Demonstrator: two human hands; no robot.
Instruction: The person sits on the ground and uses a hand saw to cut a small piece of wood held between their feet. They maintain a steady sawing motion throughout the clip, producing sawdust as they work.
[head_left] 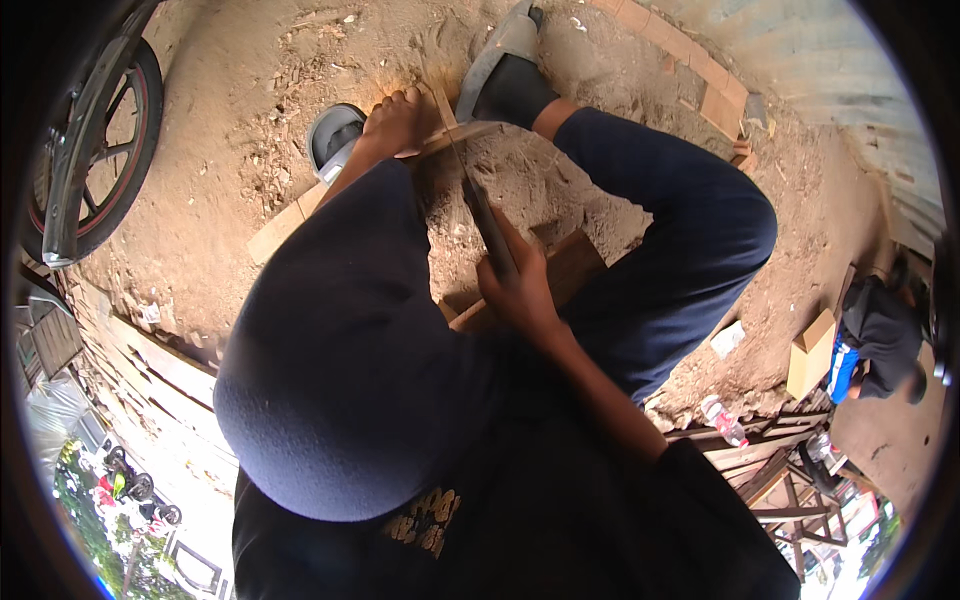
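Observation:
My left hand (398, 125) is near my sandalled left foot (335, 135), fingers closed over a light wooden board (462, 133); its forearm disappears behind my bent left leg. My right hand (515, 280) grips the dark handle of a long, narrow tool (485, 215), apparently a saw, whose thin blade reaches up to the board between my feet. My right foot (505, 85), in a black sock and grey slide, rests just beside the board's upper end. A brown wooden piece (575, 260) lies under my right arm.
A wheel (130, 140) stands at upper left, loose planks (170, 380) below it. Bricks (715, 75) line a corrugated wall (835, 90). At right, a person in dark clothing (880, 335) is beside a cardboard box (810, 350); a plastic bottle (725, 420) lies near wooden scraps.

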